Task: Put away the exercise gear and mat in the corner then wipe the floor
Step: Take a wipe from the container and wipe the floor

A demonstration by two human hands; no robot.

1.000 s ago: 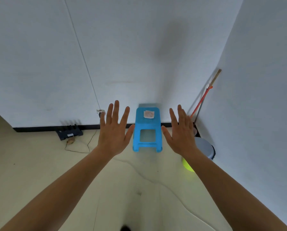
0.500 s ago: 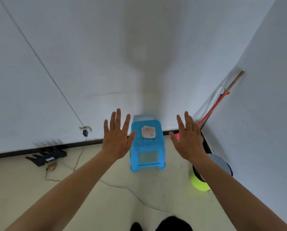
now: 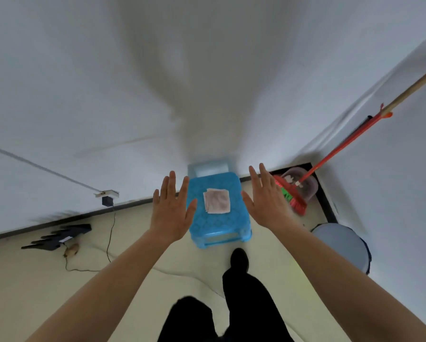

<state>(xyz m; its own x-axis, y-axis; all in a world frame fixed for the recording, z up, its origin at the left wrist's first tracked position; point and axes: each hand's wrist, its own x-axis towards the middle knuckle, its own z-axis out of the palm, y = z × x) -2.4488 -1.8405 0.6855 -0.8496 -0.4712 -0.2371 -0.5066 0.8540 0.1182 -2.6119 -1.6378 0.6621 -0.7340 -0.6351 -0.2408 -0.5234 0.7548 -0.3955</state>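
The broom [image 3: 298, 196] head is partly hiding behind the right hand [image 3: 268, 201] at 2 o'clock — both hands, left hand [image 3: 171, 211] included, are spreading empty over the blue stool [image 3: 219, 223] and its cloth [image 3: 217, 201] on the cream floor [image 3: 34, 280].

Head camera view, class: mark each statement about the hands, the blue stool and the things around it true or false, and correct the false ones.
1. A folded cloth lies on top of the blue stool. True.
2. The left hand grips the cloth. False: it is open and empty, held to the left of the stool.
3. The right hand is open with fingers spread. True.
4. The red broom lies flat in the middle of the floor. False: it leans in the corner, its handle rising along the right wall.
5. The stool lies tipped on its side. False: it stands upright by the wall.
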